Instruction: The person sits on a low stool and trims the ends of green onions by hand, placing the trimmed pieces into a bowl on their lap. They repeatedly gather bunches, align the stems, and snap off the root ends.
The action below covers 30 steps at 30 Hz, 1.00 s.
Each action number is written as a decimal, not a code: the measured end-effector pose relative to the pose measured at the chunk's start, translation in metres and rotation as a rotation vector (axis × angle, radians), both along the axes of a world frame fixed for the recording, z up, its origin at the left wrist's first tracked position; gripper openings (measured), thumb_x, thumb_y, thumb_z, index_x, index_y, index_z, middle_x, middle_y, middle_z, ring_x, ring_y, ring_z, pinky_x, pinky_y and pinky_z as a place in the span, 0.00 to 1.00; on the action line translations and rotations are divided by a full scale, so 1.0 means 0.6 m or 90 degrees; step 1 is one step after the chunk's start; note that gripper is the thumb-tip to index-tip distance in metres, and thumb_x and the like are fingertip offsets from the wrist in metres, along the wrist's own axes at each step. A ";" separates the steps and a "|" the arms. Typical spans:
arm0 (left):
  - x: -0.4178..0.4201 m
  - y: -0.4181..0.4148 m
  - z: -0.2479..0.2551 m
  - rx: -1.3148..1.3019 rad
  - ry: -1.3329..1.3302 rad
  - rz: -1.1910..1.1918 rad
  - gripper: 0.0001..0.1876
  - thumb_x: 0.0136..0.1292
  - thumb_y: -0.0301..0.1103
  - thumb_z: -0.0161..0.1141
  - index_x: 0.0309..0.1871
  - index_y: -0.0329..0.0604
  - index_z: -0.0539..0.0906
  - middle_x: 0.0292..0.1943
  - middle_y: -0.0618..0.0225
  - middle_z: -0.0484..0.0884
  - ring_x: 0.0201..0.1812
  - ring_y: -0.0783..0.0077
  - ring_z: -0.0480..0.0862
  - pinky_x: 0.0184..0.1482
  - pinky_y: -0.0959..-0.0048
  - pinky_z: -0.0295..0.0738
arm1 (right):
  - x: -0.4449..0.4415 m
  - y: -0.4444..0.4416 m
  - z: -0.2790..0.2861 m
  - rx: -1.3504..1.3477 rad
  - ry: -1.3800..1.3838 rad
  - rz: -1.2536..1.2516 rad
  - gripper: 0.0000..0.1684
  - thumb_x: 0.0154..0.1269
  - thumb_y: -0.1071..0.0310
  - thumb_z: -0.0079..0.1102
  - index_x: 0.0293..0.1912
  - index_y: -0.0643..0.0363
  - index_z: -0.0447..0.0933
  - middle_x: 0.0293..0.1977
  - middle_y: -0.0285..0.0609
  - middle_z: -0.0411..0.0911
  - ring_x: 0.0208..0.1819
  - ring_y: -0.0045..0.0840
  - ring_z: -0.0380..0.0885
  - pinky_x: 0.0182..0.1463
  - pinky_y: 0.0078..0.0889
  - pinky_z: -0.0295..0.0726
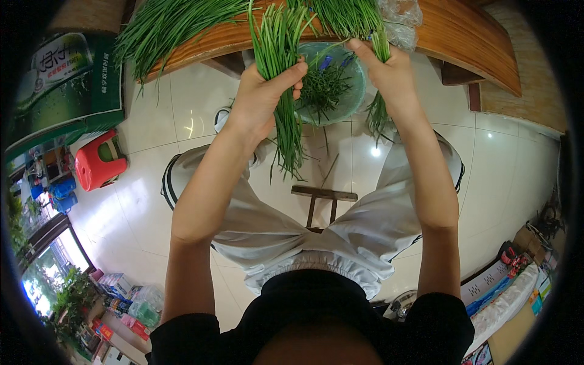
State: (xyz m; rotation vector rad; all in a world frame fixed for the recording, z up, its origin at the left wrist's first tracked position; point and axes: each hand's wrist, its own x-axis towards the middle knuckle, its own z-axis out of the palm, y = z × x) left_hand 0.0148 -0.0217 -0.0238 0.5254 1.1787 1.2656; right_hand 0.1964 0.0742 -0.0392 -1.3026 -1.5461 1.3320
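Observation:
My left hand (269,93) is closed around a thick bunch of garlic chives (280,50), pale stem ends up and green tips hanging down. A smaller bunch of chives (379,48) is in my right hand (388,68), its wilted tips dangling below the fist. One thin stalk reaches from the right thumb and fingertips toward the left bunch. Between and beneath both hands, a translucent basin (358,98) stands on the floor with loose chive scraps (324,89) and blue bands (325,63) in it.
More chives (182,32) lie on the wooden table (461,36), beside a crumpled clear plastic bag (401,23). A red plastic stool (98,159) stands on the tiled floor to the left, near a green cabinet (86,118). Stray stalks and a wooden stool end (324,192) lie between my legs.

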 end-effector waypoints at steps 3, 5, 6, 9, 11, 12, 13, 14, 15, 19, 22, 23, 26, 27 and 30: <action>-0.001 -0.001 -0.003 0.004 0.002 -0.007 0.09 0.60 0.30 0.64 0.41 0.38 0.80 0.30 0.71 0.78 0.29 0.80 0.75 0.30 0.79 0.71 | -0.004 -0.008 0.014 -0.124 0.076 0.048 0.14 0.62 0.59 0.63 0.39 0.61 0.81 0.17 0.25 0.67 0.17 0.09 0.57 0.20 0.16 0.54; 0.000 -0.002 -0.001 -0.009 0.001 -0.012 0.10 0.60 0.30 0.64 0.43 0.37 0.80 0.32 0.70 0.79 0.31 0.79 0.77 0.32 0.78 0.73 | -0.008 -0.013 0.021 -0.236 0.153 0.090 0.14 0.63 0.59 0.62 0.38 0.61 0.80 0.18 0.28 0.69 0.18 0.11 0.60 0.22 0.18 0.57; 0.003 -0.002 0.004 -0.023 -0.001 -0.015 0.11 0.60 0.31 0.64 0.44 0.37 0.80 0.33 0.69 0.80 0.32 0.78 0.78 0.33 0.77 0.74 | -0.008 -0.014 0.021 -0.263 0.192 0.118 0.14 0.64 0.58 0.60 0.38 0.61 0.79 0.18 0.28 0.68 0.18 0.12 0.60 0.22 0.18 0.58; 0.009 -0.003 0.009 -0.037 -0.051 -0.027 0.12 0.60 0.31 0.63 0.46 0.36 0.80 0.37 0.66 0.82 0.37 0.75 0.80 0.36 0.75 0.78 | -0.022 -0.017 0.020 -0.263 0.331 0.072 0.15 0.67 0.57 0.56 0.38 0.60 0.76 0.18 0.29 0.65 0.19 0.12 0.59 0.23 0.18 0.58; 0.009 -0.003 0.008 -0.038 -0.078 -0.037 0.13 0.60 0.31 0.63 0.47 0.36 0.80 0.39 0.65 0.82 0.39 0.74 0.81 0.38 0.74 0.79 | -0.027 -0.015 0.014 -0.243 0.394 0.022 0.15 0.69 0.56 0.53 0.38 0.59 0.74 0.18 0.29 0.63 0.19 0.12 0.58 0.23 0.18 0.57; 0.009 -0.003 0.008 -0.038 -0.081 -0.044 0.13 0.60 0.31 0.63 0.47 0.36 0.79 0.39 0.65 0.82 0.39 0.73 0.81 0.39 0.73 0.80 | -0.028 -0.012 0.008 -0.237 0.409 0.009 0.15 0.69 0.56 0.52 0.38 0.59 0.73 0.18 0.29 0.63 0.19 0.12 0.58 0.23 0.19 0.56; 0.008 -0.003 0.008 -0.038 -0.084 -0.051 0.13 0.61 0.31 0.63 0.47 0.36 0.79 0.40 0.65 0.82 0.40 0.73 0.81 0.39 0.72 0.80 | -0.029 -0.011 0.005 -0.231 0.424 -0.004 0.16 0.70 0.55 0.50 0.38 0.59 0.72 0.18 0.30 0.63 0.19 0.12 0.58 0.23 0.19 0.56; 0.008 -0.003 0.008 -0.039 -0.089 -0.061 0.13 0.61 0.31 0.63 0.47 0.36 0.79 0.41 0.65 0.82 0.40 0.73 0.81 0.39 0.72 0.80 | -0.026 -0.011 0.005 -0.263 0.434 0.035 0.15 0.69 0.56 0.52 0.38 0.59 0.73 0.18 0.29 0.63 0.18 0.11 0.57 0.22 0.19 0.55; 0.007 -0.004 0.008 -0.041 -0.093 -0.071 0.14 0.61 0.31 0.63 0.48 0.36 0.79 0.41 0.65 0.82 0.40 0.73 0.81 0.39 0.73 0.80 | -0.020 -0.009 0.005 -0.295 0.445 0.075 0.14 0.69 0.56 0.53 0.38 0.59 0.73 0.18 0.28 0.62 0.18 0.11 0.57 0.21 0.19 0.54; 0.009 -0.005 0.012 -0.059 -0.076 -0.129 0.15 0.62 0.32 0.62 0.50 0.38 0.79 0.43 0.65 0.81 0.40 0.74 0.81 0.39 0.73 0.80 | -0.022 -0.021 0.020 -0.272 0.331 0.145 0.11 0.64 0.60 0.61 0.36 0.57 0.74 0.16 0.24 0.61 0.15 0.08 0.53 0.19 0.18 0.49; 0.010 -0.006 0.010 -0.054 -0.076 -0.135 0.15 0.63 0.35 0.61 0.50 0.38 0.78 0.42 0.65 0.81 0.39 0.74 0.81 0.37 0.73 0.80 | -0.026 -0.024 0.024 -0.243 0.298 0.108 0.08 0.61 0.64 0.63 0.33 0.56 0.75 0.14 0.21 0.57 0.13 0.07 0.50 0.17 0.18 0.44; 0.009 -0.006 0.010 -0.063 -0.097 -0.105 0.15 0.63 0.36 0.60 0.50 0.38 0.78 0.42 0.65 0.81 0.39 0.74 0.81 0.37 0.73 0.80 | -0.025 -0.024 0.025 -0.233 0.294 0.104 0.08 0.61 0.64 0.63 0.32 0.55 0.74 0.14 0.21 0.57 0.13 0.07 0.50 0.17 0.18 0.44; 0.010 -0.002 0.013 -0.088 -0.139 -0.037 0.15 0.65 0.38 0.59 0.49 0.39 0.77 0.38 0.66 0.81 0.37 0.73 0.81 0.36 0.74 0.80 | -0.018 -0.017 0.016 -0.239 0.334 0.118 0.09 0.61 0.65 0.62 0.29 0.54 0.72 0.13 0.21 0.56 0.13 0.08 0.49 0.17 0.19 0.43; 0.008 -0.002 0.013 -0.079 -0.147 -0.029 0.14 0.65 0.38 0.59 0.49 0.39 0.77 0.38 0.66 0.81 0.37 0.73 0.81 0.36 0.74 0.80 | -0.019 -0.017 0.017 -0.245 0.328 0.118 0.09 0.62 0.65 0.61 0.30 0.55 0.72 0.14 0.22 0.57 0.13 0.08 0.49 0.17 0.18 0.44; 0.007 -0.002 0.006 -0.044 -0.144 -0.033 0.13 0.64 0.37 0.60 0.47 0.38 0.78 0.37 0.67 0.81 0.36 0.74 0.81 0.36 0.74 0.80 | -0.020 -0.018 0.021 -0.260 0.321 0.118 0.08 0.64 0.64 0.58 0.32 0.56 0.72 0.16 0.25 0.60 0.14 0.09 0.51 0.18 0.18 0.47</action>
